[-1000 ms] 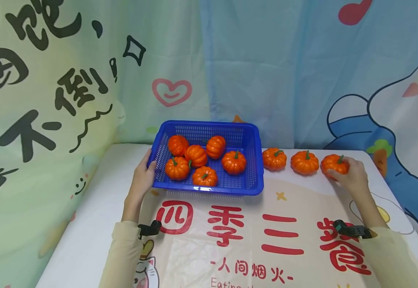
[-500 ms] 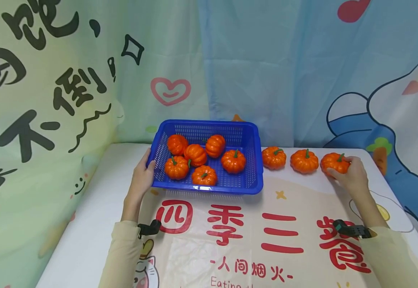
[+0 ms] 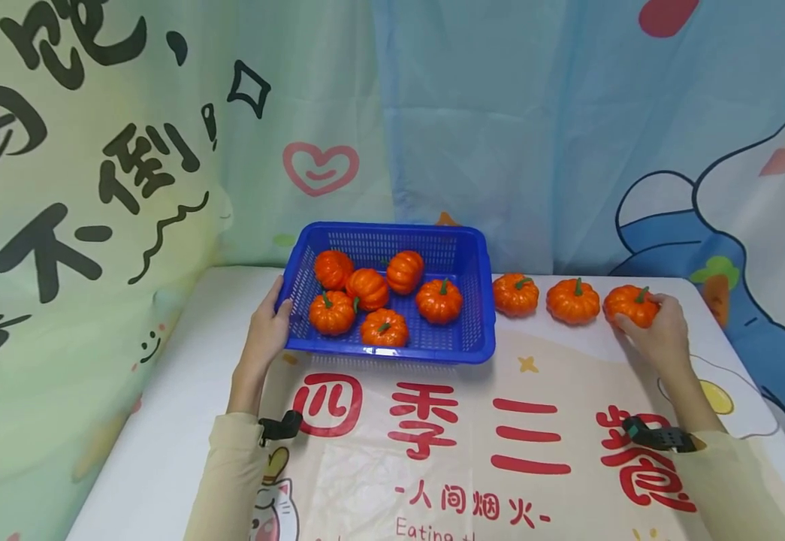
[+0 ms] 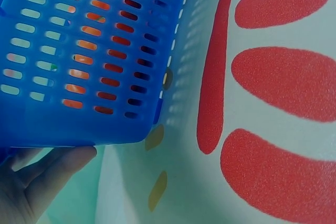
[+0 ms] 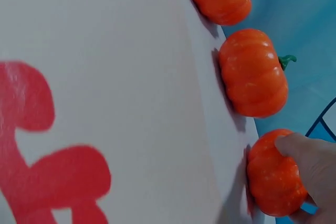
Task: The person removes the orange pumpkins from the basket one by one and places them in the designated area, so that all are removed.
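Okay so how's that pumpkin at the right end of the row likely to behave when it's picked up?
The rightmost pumpkin looks glossy, so it may feel slightly slippery. It's probably stiff, since no dent shows where it's pinched. Its squat, ribbed body would likely wobble rather than roll smoothly.

The blue plastic basket (image 3: pixel 433 355) has slotted walls and is gripped at its 9 o'clock side by the left hand (image 3: pixel 269 329). Inside are six glossy, ribbed orange pumpkins (image 3: pixel 368 289); those at 3, 6 and 8 o'clock sit stem-up, the central one tipped. Outside, towards 3 o'clock, three green-stemmed pumpkins (image 3: pixel 573 302) form a row, the farthest pumpkin (image 3: pixel 625 305) held by the right hand (image 3: pixel 664 329).
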`<move>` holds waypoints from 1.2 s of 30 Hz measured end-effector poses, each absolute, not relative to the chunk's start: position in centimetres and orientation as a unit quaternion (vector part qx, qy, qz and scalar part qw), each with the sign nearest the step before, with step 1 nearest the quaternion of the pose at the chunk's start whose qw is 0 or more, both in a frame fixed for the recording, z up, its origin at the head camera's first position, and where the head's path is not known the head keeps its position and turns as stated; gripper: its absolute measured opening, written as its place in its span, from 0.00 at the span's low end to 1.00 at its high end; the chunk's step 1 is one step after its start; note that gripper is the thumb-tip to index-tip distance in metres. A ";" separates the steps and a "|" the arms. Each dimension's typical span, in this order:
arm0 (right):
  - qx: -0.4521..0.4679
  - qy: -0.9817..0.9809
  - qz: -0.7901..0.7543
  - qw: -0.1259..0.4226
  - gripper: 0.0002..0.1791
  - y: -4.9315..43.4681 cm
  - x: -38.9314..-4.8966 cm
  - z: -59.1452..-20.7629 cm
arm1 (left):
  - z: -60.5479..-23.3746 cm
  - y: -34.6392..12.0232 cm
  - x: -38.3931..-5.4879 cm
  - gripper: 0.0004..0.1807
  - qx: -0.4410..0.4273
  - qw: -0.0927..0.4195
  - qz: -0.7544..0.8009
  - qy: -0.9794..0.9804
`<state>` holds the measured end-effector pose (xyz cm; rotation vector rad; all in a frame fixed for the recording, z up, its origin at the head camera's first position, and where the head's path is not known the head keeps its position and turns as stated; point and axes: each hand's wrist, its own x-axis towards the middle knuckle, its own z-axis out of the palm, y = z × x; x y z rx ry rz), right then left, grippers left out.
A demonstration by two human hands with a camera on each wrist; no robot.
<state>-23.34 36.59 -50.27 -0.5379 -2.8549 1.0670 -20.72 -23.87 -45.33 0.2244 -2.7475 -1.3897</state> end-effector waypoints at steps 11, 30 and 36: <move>-0.171 -0.928 0.328 0.052 0.49 36.1 -23.0 -49.3 | -45.3 -23.9 -20.6 0.31 0.077 0.010 -0.447 -0.891; 0.095 -0.935 0.342 0.004 0.46 26.8 -16.2 -41.0 | -45.6 -24.0 -21.1 0.31 0.074 0.021 -0.443 -0.893; 0.138 -0.925 0.351 -0.039 0.46 23.3 -14.4 -39.3 | -45.5 -24.0 -21.0 0.31 0.077 0.021 -0.444 -0.892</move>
